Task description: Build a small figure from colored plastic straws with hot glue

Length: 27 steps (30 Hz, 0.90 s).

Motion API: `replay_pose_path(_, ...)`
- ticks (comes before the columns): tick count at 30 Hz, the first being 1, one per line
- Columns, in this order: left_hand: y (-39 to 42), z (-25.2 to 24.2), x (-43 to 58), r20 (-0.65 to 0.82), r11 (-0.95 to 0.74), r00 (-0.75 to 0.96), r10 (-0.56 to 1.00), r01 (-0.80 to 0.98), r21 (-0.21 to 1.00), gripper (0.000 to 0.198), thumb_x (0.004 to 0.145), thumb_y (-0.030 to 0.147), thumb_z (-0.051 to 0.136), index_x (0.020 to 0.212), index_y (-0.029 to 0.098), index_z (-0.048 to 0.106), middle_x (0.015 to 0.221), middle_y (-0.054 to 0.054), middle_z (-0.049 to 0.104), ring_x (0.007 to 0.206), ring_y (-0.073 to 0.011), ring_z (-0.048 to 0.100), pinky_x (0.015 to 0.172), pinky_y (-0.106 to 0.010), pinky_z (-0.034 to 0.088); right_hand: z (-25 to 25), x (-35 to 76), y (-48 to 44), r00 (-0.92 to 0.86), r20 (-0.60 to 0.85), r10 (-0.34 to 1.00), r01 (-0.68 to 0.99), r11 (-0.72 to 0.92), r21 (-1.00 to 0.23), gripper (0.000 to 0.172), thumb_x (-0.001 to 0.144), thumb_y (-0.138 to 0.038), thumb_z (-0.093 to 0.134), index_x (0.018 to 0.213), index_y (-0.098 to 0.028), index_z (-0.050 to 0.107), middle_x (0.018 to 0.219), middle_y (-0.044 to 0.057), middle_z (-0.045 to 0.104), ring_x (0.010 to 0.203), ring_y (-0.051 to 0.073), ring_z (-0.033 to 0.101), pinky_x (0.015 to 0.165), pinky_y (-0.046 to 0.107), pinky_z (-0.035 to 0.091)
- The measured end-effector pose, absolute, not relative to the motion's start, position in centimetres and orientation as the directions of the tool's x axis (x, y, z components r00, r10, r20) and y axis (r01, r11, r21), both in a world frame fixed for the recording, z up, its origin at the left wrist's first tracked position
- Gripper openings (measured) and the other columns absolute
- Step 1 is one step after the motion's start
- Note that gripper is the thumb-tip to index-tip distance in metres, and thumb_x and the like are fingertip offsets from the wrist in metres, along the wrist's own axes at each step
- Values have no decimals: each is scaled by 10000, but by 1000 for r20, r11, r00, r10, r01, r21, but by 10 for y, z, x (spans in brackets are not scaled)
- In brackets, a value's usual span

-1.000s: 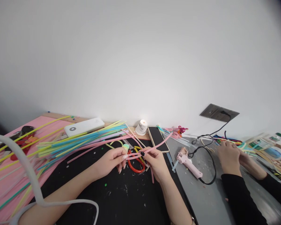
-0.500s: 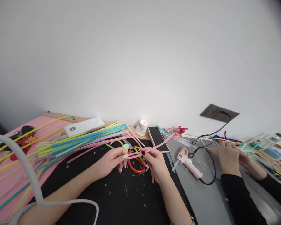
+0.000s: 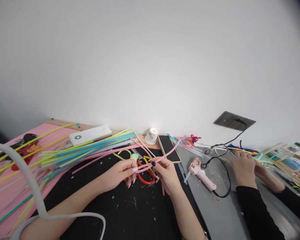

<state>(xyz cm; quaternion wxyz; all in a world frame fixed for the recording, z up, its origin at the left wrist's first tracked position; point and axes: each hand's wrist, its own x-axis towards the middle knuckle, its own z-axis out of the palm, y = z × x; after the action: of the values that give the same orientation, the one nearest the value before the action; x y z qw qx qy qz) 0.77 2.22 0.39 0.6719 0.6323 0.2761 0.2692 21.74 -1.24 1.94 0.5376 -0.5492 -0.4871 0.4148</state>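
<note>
A pink pipe cleaner (image 3: 170,152) is bent double between my two hands, with one end slanting up to the right. My left hand (image 3: 126,171) is closed, pinching its folded end between thumb and forefinger. Where the strands cross, my right hand (image 3: 165,171) is closed on them with dark-nailed fingers. Red-handled pliers or scissors (image 3: 146,182) lie just below and behind the strands; their kind is partly hidden. A small light green and white piece (image 3: 134,156) sits behind my left fingers.
Pastel pipe cleaners (image 3: 90,151) lie in a pile at left, beside a white power bank (image 3: 90,135). A lit candle (image 3: 151,136) and a phone (image 3: 169,148) stand behind my hands. Right are a pink glue gun (image 3: 202,175), its black cord, and another person's hands (image 3: 245,168).
The raised end of the pink pipe cleaner has swung left and steeper. Its folded loop and my left fingers have shifted slightly right and down.
</note>
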Motion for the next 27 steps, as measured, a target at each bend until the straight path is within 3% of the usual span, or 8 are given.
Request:
replay_pose_path(11, 24, 5, 9, -11, 39, 685, 728, -25, 999, 262, 920, 382, 486, 749, 184, 494, 685, 32, 581, 537, -100, 555, 561, -241, 466, 21, 217, -15, 175, 112, 978, 101, 95, -990, 65, 729, -295, 747, 785, -278, 775, 582, 57, 694, 554, 218, 632, 389, 306, 431)
replay_pose_path(19, 23, 2, 9, -17, 41, 688, 725, -19, 999, 267, 924, 390, 477, 758, 182, 496, 693, 29, 579, 529, -98, 550, 553, -241, 464, 24, 216, -14, 174, 17, 985, 82, 3, -997, 58, 735, -325, 737, 741, -272, 760, 628, 64, 707, 597, 236, 642, 414, 323, 439)
replay_pose_path(27, 20, 3, 10, 27, -38, 684, 729, 1, 999, 296, 941, 439, 415, 803, 189, 492, 706, 20, 575, 538, -108, 543, 556, -246, 456, 20, 217, -14, 183, 89, 979, 121, 67, -990, 117, 765, -368, 707, 736, -264, 753, 610, 62, 699, 556, 221, 628, 410, 319, 423)
